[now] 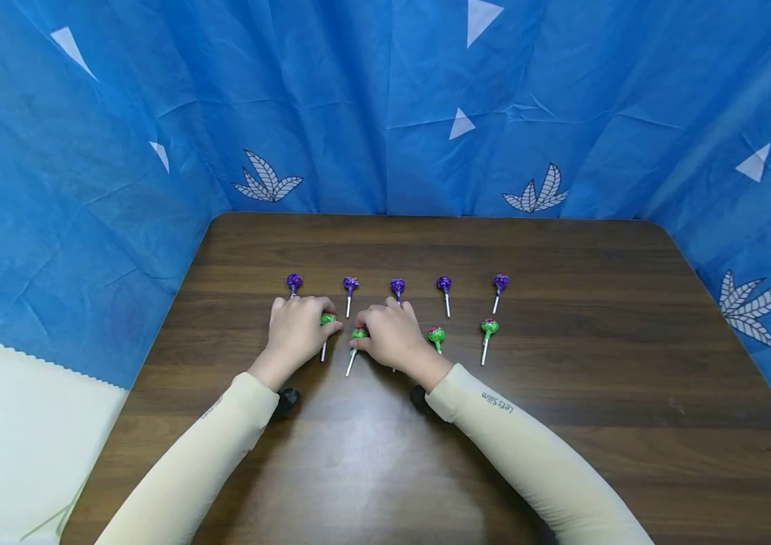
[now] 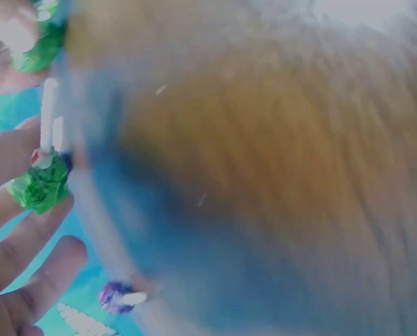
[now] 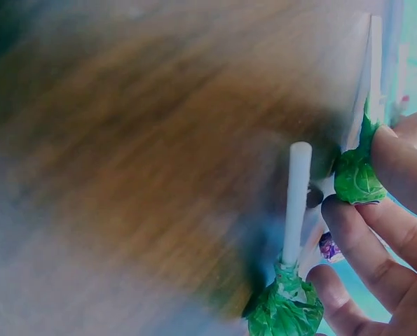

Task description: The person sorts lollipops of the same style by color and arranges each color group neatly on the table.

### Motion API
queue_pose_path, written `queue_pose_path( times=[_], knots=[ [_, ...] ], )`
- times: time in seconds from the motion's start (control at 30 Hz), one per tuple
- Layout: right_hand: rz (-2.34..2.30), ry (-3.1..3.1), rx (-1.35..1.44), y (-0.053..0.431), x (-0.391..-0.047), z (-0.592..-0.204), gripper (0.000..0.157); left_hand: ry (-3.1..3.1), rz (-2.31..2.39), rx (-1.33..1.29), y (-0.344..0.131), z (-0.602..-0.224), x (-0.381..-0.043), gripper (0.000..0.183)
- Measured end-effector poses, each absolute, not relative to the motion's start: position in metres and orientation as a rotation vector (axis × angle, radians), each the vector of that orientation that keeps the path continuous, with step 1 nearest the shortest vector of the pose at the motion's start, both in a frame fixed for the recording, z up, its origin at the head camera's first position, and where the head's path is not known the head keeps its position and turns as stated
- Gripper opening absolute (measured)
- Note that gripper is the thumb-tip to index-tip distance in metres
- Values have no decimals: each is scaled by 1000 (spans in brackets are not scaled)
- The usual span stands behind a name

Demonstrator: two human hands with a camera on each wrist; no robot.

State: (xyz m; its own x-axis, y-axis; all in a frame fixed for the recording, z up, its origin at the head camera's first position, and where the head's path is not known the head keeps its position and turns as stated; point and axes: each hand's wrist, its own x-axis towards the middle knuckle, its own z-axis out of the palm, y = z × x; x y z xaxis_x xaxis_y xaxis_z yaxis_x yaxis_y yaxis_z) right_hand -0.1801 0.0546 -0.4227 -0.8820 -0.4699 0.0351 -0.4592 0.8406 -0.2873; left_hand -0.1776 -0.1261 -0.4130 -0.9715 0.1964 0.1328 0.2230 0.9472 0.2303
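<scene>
Behind the brown table we see a blue curtain with white triangles and leaf prints.

Curtained-off tabletop work area, makeshift-looking; can't tell if home or ofc. Dk. brn. wood-grain table w/ rounded back corners; blue printed curtain hung behind & along both sides, w/ wht. triangles & outlined leaf clusters. Curtain's zigzag hem shows at L, pale surface below it. Soft lt. glare on table.

Cream, close-fitting sleeves enter at lower left and lower right, the right one printed with dark lettering; small black pieces show beside both cuffs.
</scene>
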Motion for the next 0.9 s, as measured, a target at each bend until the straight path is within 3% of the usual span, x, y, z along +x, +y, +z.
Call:
queue_pose_path(
  times=[0.3, 0.9],
  knots=[
    [-489, 2965, -734, 53, -179, -420, 27, -3007, -427, -330, -158, -397, -151, 25],
    [-496, 2958, -725, 55, -180, -423, 26, -3026, -457, -241, -184, -418, -130, 25]
  ],
)
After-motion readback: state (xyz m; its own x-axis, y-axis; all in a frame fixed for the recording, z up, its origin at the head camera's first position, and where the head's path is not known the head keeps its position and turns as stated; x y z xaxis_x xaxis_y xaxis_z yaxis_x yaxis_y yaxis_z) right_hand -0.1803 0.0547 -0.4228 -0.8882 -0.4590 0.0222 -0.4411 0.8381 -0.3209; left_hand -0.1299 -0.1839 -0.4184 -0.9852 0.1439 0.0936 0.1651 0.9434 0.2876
